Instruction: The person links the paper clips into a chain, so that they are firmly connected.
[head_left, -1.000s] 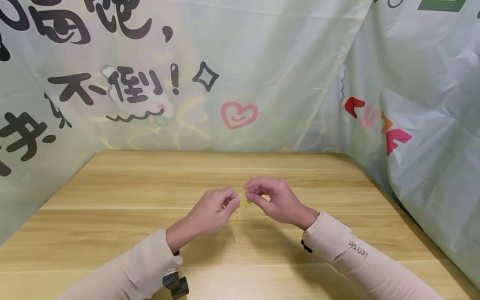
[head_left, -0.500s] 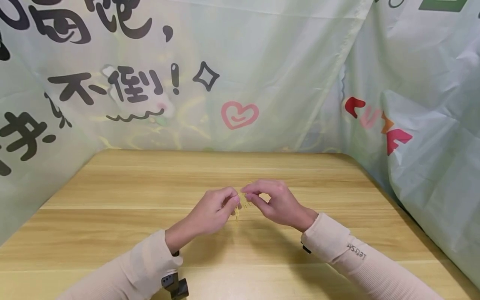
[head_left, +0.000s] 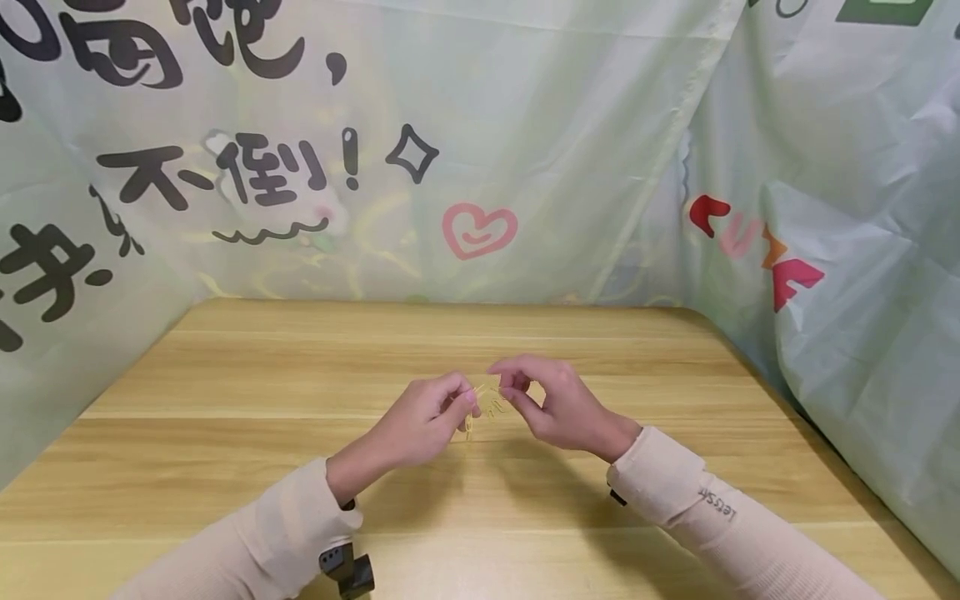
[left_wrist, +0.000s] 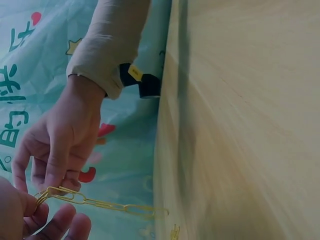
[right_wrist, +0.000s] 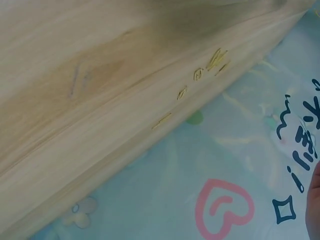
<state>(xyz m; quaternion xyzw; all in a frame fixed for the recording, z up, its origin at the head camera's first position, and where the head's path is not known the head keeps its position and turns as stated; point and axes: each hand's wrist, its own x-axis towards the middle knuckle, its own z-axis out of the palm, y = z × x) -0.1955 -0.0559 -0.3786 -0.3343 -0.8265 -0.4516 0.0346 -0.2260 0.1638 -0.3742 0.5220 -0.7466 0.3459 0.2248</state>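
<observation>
My left hand pinches a linked string of yellow paper clips, held above the table. In the left wrist view the paper clip chain dangles from the left fingers toward the tabletop. Facing it, my right hand has its thumb and a finger on a thin yellow paper clip, just beside the left fingertips; the index finger stands raised. That clip is partly hidden by the fingers. Several loose paper clips lie on the table, near its far edge in the right wrist view.
The wooden table reaches back to a pale printed curtain, which also hangs along both sides. Black wrist cameras are strapped on; the left wrist camera sits below the left cuff.
My hands, nearly touching half a second ago, have drawn slightly apart. The right index finger has lifted off the thumb, and the left hand has shifted a little left.
</observation>
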